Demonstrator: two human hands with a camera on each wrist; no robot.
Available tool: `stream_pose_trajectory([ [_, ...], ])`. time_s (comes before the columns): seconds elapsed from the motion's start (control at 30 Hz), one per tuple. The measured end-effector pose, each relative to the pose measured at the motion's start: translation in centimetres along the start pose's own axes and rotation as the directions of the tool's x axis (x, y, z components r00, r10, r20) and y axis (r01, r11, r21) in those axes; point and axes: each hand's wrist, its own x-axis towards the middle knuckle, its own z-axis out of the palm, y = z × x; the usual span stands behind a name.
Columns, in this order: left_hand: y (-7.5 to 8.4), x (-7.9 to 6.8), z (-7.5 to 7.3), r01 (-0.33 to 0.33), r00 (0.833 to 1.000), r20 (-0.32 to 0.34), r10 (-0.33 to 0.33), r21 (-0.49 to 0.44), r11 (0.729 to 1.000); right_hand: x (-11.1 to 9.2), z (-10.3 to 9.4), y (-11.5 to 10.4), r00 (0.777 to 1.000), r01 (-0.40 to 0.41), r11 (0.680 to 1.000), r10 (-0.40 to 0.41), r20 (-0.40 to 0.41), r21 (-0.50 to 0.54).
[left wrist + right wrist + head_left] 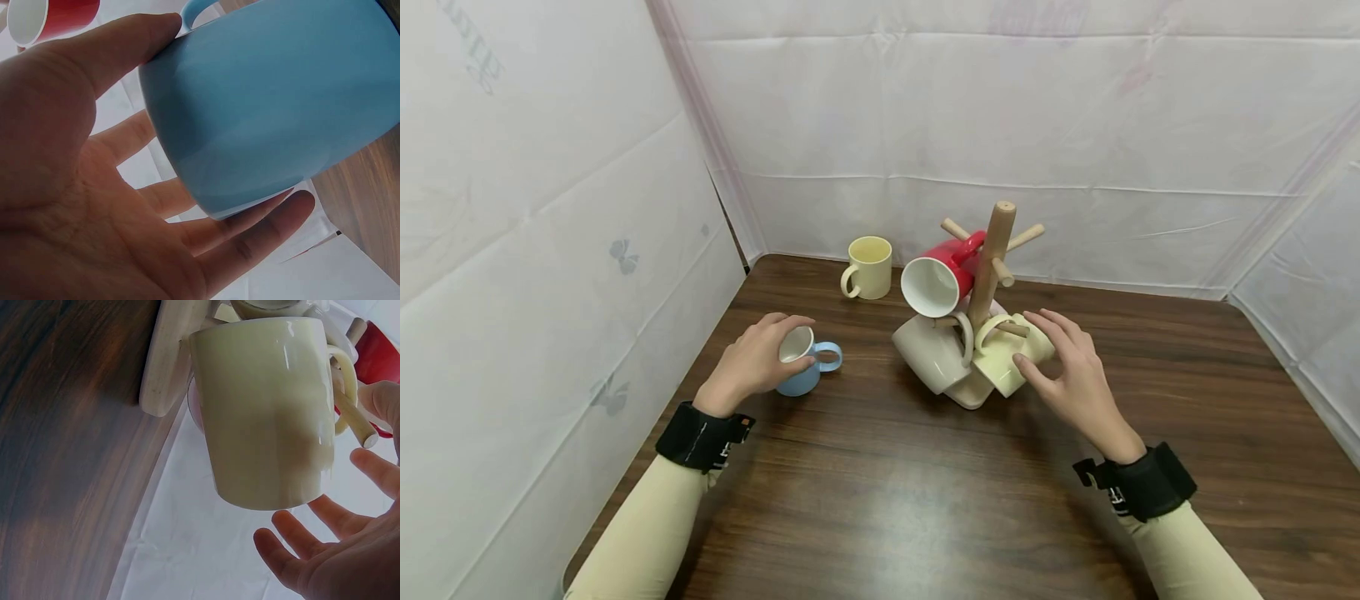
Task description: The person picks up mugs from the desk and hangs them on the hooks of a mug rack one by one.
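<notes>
In the head view my left hand (754, 360) is around the upper part of a blue mug (800, 383), thumb on the near side and fingers on the far side. The left wrist view has the thumb at the rim of this mug (269, 106) and long, spread fingers behind it; firm contact cannot be made out. My right hand (1072, 379) is beside a pale yellow mug (1000, 358) that hangs by its handle on a peg of a wooden mug rack (992, 275). Its fingers spread near the mug's base (269, 419) without gripping it.
A red mug (951, 262) and a grey mug (931, 354) also hang on the rack. Behind them to the left, another yellow mug (872, 271) stands upright on the dark wooden table (880, 483). White sheeting (1000, 117) encloses the back and sides.
</notes>
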Motion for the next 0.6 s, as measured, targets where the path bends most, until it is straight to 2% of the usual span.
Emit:
stream_pose_trajectory([
  [0.17,-0.23,0.05,0.08,-0.004,1.000,-0.019,0.004,-0.010,1.000,0.02,0.19,0.06,1.000,0.000,1.000,0.000,0.022,-0.002],
  [0.37,-0.41,-0.05,0.22,-0.020,0.998,-0.059,0.020,-0.014,1.000,-0.03,0.35,0.07,0.999,0.040,0.999,-0.040,0.037,-0.010],
  [0.6,-0.62,-0.24,0.67,-0.032,0.997,-0.068,0.030,-0.025,0.999,-0.43,0.55,-0.03,0.997,0.061,0.998,-0.060,0.042,-0.020],
])
